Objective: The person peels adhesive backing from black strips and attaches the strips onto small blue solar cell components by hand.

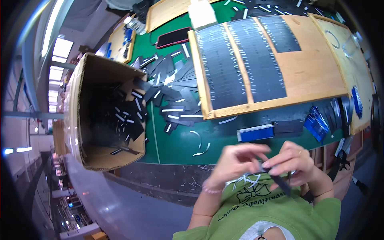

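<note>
Close to my chest, my left hand [234, 164] and my right hand [294, 162] together hold a narrow black strip [280, 182] that points down and to the right. Fingertips of both hands pinch its upper end. Thin white peeled slivers [244, 181] lie on my green shirt below the hands. Ahead of the hands, on the green mat [176, 140], a blue-edged stack of strips [256, 133] lies beside a black stack [287, 127].
A wooden board [312, 68] carries rows of black strips [236, 60]. A loose heap of black strips [172, 92] lies left of it. An open cardboard box [104, 112] with scraps stands at the left. Blue-wrapped bundles [318, 124] sit at the right; a red phone [174, 37] lies far back.
</note>
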{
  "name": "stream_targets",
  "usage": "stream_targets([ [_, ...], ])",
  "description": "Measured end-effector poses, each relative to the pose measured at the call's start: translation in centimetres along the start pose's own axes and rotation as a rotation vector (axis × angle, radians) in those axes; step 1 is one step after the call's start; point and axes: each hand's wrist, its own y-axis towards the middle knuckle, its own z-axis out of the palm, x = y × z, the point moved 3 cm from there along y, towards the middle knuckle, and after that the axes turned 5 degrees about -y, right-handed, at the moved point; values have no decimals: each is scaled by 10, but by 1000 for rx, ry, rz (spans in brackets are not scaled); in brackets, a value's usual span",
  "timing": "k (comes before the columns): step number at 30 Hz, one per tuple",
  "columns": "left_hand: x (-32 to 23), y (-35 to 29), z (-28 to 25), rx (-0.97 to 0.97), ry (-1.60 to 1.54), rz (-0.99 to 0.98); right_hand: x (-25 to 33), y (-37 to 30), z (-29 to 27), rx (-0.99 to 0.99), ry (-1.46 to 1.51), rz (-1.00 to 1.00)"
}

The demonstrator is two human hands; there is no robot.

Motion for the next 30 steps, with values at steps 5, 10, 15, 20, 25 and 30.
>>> stream_targets([
  [5,-49,-9,-94,-878,1247,431,-17,-14,-38,-126,-534,219],
  [10,-41,0,-119,-807,1495,342,-43,-30,-39,-39,-861,351],
  [15,-37,-4,-113,-760,1536,292,-49,-31,-39,-9,-836,392],
  [20,-43,-24,-122,-942,1408,262,-47,-29,-40,-56,-802,391],
  [25,-57,-52,-55,-899,556,545,-32,-11,-19,-174,-734,75],
  [30,-14,-18,-4,-486,506,258,-17,16,25,-189,-827,-180],
])
